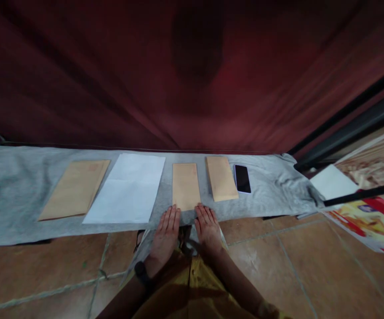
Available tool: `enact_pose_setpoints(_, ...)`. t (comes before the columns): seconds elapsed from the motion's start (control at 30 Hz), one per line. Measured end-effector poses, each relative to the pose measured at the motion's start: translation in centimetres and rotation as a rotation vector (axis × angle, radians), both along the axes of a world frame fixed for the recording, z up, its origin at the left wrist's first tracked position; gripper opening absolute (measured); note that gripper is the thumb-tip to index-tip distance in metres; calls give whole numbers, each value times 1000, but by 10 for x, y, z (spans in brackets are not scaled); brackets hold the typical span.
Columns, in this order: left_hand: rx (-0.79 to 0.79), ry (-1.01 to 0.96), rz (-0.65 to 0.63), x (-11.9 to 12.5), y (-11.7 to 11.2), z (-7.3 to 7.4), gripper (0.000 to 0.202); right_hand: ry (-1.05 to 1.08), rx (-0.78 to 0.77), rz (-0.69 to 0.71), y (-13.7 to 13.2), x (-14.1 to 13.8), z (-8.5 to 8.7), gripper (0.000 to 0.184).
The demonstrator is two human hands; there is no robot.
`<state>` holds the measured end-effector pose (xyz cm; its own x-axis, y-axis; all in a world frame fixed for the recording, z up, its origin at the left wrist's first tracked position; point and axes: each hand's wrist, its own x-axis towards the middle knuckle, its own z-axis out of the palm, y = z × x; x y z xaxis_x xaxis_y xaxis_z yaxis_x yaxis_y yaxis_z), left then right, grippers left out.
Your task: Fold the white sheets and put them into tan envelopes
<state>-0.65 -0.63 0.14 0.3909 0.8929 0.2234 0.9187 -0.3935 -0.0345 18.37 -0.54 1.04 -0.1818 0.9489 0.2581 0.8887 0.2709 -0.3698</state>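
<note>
yellow shirt [174,294] nearest, left hand [166,232] and right hand [209,228] lie unclenched — fingertips [171,212] at the middle envelope's [186,184] near corners.

Both hands palms-down here, fingers together! The left hand [168,230], watch [142,271] at the wrist, has its fingertips at one near corner of the middle envelope [186,186]; the right hand [208,228] has the other corner. Over to the left, white paper [128,188], then a big envelope [74,188]. To the right, another envelope [221,178], slightly askew, with a phone [243,178] just beside it, screen dark. Grey cloth [272,186] under the lot, red drape [192,115] beyond, tiles [261,266] below.
</note>
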Motion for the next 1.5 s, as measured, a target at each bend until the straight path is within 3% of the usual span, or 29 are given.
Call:
enact_pose_setpoints(0.27, 133, -53, -32, -5, 4, -11, 76, 32, -31, -234, 28, -10, 7, 40)
enact_pose_setpoints(0.7, 160, -61, -22, -6, 7, -16, 81, 198, -30, -390, 62, -16, -1, 23)
enact_pose_setpoints(0.9, 178, -45, -19, -6, 6, -20, 83, 426, 12, -351, 62, -16, -4, 19)
enact_pose_setpoints(1.03, 171, -102, -22, -6, 6, -16, 84, 563, -32, -326, 59, -15, -5, 19)
enact_pose_setpoints(1.3, 38, -247, 1, -7, 5, -7, 88, 1046, -151, -295, 59, -13, -10, 12)
enact_pose_setpoints(1.5, 6, -221, 25, -5, 3, -11, 90, 1255, -193, -310, 54, -1, 2, 32)
